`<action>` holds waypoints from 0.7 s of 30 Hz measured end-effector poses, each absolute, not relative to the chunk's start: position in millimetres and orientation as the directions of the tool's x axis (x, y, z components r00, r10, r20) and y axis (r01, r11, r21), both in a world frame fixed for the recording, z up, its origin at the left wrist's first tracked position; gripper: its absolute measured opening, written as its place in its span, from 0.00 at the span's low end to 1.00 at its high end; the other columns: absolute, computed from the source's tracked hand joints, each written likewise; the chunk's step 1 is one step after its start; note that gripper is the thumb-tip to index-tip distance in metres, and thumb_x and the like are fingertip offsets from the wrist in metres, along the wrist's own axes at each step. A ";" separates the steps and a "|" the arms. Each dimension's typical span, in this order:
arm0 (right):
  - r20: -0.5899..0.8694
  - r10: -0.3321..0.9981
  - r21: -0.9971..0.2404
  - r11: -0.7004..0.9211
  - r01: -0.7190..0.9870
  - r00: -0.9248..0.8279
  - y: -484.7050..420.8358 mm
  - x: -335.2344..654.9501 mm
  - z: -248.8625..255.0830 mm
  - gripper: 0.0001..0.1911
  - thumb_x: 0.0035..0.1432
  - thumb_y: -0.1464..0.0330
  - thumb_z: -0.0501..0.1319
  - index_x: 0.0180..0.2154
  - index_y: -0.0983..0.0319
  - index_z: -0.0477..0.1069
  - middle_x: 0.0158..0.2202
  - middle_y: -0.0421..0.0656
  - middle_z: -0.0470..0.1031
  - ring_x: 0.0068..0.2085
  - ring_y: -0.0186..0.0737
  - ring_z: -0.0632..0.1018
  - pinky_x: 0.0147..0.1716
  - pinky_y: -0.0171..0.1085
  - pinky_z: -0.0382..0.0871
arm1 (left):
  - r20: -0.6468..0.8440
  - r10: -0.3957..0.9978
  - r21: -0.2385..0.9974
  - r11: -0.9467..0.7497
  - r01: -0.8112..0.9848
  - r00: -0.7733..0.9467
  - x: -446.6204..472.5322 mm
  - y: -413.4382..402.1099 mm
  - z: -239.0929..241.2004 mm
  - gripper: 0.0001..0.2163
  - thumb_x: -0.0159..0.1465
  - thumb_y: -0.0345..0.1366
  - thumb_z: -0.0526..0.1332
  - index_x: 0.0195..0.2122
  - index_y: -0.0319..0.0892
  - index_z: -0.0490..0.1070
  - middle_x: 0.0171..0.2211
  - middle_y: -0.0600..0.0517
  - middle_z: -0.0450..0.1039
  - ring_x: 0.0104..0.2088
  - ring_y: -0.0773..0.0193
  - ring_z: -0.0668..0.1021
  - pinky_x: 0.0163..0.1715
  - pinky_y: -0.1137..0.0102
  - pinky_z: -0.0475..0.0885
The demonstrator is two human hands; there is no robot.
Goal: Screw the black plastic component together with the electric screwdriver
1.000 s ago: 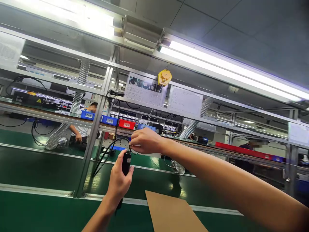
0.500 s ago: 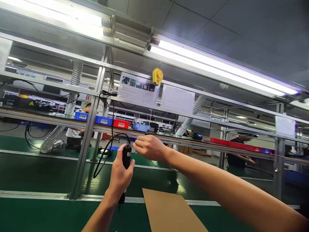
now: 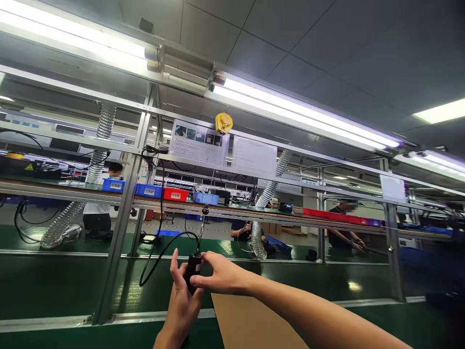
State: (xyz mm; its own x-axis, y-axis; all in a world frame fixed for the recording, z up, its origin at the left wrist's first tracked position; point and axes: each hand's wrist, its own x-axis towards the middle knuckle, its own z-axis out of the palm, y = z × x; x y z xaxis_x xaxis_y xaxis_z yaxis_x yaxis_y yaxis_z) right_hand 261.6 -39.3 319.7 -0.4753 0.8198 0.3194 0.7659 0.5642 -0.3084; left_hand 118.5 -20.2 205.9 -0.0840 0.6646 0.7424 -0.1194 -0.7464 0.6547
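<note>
A black electric screwdriver point(image 3: 193, 266) stands nearly upright between my hands, its lower part hidden by them. My left hand point(image 3: 181, 303) is around its body from the left, with one finger lifted away. From the right, my right hand point(image 3: 227, 275) grips its upper end between thumb and fingers. A black cable point(image 3: 156, 257) loops from its top to the left. Just above the top hangs a thin cord with a metal clip point(image 3: 198, 242), seemingly joined to the screwdriver, and a dark ball point(image 3: 205, 211) higher up. A yellow spring balancer point(image 3: 224, 123) hangs overhead.
Brown cardboard point(image 3: 250, 322) lies on the green bench point(image 3: 152, 300). A metal post point(image 3: 121, 242) rises to the left. Blue bins point(image 3: 148, 191) and a red bin point(image 3: 175, 194) line the shelf ahead. Co-workers, one in a white shirt point(image 3: 96, 215), are beyond the frame.
My right hand has come down from the dark ball area beside the cord onto the screwdriver's upper end. The screwdriver and my left hand are lower in view; the head view has tilted and shifted.
</note>
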 end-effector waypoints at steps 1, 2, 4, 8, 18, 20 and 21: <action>0.290 0.816 -0.393 0.578 0.715 -0.500 -33.3 256.9 320.0 0.28 0.57 0.47 0.69 0.48 0.61 0.78 0.44 0.43 0.79 0.43 0.41 0.77 0.39 0.36 0.68 | 0.740 0.670 0.650 -0.737 -0.185 -0.064 122.6 -20.2 203.9 0.47 0.68 0.48 0.62 0.73 0.51 0.23 0.59 0.43 0.68 0.57 0.56 0.76 0.61 0.56 0.69; 0.256 0.813 -0.454 0.579 0.677 -0.524 -26.4 253.2 321.7 0.25 0.57 0.47 0.70 0.44 0.61 0.79 0.40 0.40 0.78 0.39 0.37 0.75 0.35 0.33 0.66 | 0.737 0.675 0.649 -0.724 -0.232 -0.045 126.0 -19.5 201.8 0.47 0.69 0.47 0.62 0.73 0.50 0.23 0.59 0.42 0.67 0.58 0.56 0.76 0.62 0.57 0.68; 0.211 0.824 -0.517 0.551 0.655 -0.527 -10.7 251.7 326.7 0.23 0.53 0.49 0.73 0.38 0.63 0.78 0.32 0.37 0.75 0.32 0.32 0.71 0.28 0.31 0.62 | 0.738 0.675 0.656 -0.717 -0.236 0.003 128.1 -15.8 197.5 0.47 0.68 0.45 0.61 0.73 0.49 0.23 0.60 0.42 0.67 0.61 0.57 0.73 0.65 0.57 0.65; 0.222 0.892 -0.493 0.451 0.744 -0.393 22.8 277.5 331.4 0.20 0.50 0.55 0.74 0.28 0.65 0.74 0.23 0.36 0.70 0.25 0.30 0.68 0.20 0.30 0.58 | 0.662 0.717 0.730 -0.683 0.030 0.220 109.7 -2.0 191.1 0.50 0.63 0.41 0.64 0.73 0.48 0.24 0.58 0.42 0.66 0.57 0.55 0.74 0.63 0.56 0.65; 0.284 0.918 -0.470 -0.118 0.875 0.277 50.9 419.3 348.4 0.14 0.52 0.66 0.71 0.26 0.65 0.68 0.28 0.51 0.78 0.30 0.54 0.82 0.31 0.46 0.79 | 0.607 0.780 0.755 -0.626 0.194 0.152 30.6 25.6 200.7 0.42 0.64 0.55 0.63 0.74 0.52 0.45 0.59 0.45 0.63 0.52 0.55 0.75 0.56 0.56 0.72; 0.443 0.817 -0.510 -0.108 0.853 0.368 45.3 448.4 366.6 0.12 0.53 0.71 0.69 0.26 0.65 0.68 0.33 0.55 0.79 0.43 0.61 0.83 0.43 0.48 0.78 | 0.603 0.788 0.773 -0.616 0.151 0.122 20.4 24.7 203.3 0.41 0.62 0.57 0.64 0.73 0.52 0.49 0.59 0.46 0.65 0.51 0.55 0.76 0.55 0.57 0.73; 0.502 0.759 -0.546 -0.094 0.833 0.415 41.8 462.0 376.2 0.11 0.54 0.72 0.69 0.26 0.64 0.68 0.35 0.56 0.79 0.48 0.63 0.81 0.47 0.48 0.77 | 0.605 0.790 0.779 -0.613 0.134 0.100 16.2 23.4 204.7 0.41 0.62 0.57 0.65 0.72 0.52 0.51 0.58 0.46 0.65 0.50 0.56 0.76 0.54 0.57 0.74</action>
State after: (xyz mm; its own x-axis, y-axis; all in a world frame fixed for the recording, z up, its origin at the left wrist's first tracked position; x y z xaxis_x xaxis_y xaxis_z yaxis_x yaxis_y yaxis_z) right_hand 462.0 41.8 376.2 0.4148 0.7588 0.5022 0.8326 -0.0938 -0.5460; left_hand 16.2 23.4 204.7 0.1001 0.7900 0.6049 0.1337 -0.6131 0.7786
